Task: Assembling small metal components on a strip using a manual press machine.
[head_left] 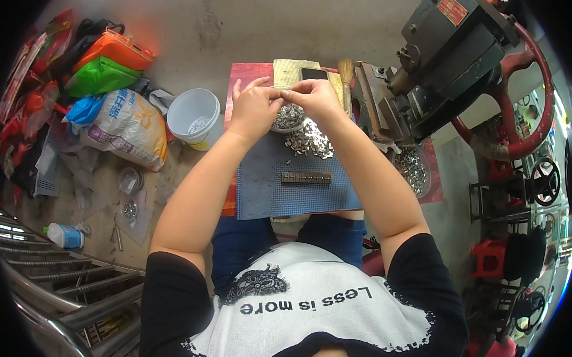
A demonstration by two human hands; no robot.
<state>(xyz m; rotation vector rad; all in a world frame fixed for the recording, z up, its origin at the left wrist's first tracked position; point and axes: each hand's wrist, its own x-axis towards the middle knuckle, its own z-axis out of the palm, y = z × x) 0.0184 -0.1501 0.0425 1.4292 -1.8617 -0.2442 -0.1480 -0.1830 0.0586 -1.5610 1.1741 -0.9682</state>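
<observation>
Blue, finely checked matting (255, 192) covers the near part of the tabletop (248, 74), and a slotted metal block (306, 178) lies on it towards the near edge. Near the right edge we see a tub (428, 183) of small metal parts, partly hidden by the right forearm. Beyond the block, a loose heap of shiny metal pieces (311, 142) spreads beside a bowl (287, 130) filled with similar bits; the wrists and fingers cover much of its rim. Above it, the left hand (256, 106) and the right hand (319, 102) meet at thumbs and forefingers, the left's other fingers spread. We cannot tell whether anything is pinched there. At the far edge lie a yellow sheet (286, 71), a dark phone (314, 73), its lower part behind the right hand, and a brush (347, 82) towards the far right corner.
</observation>
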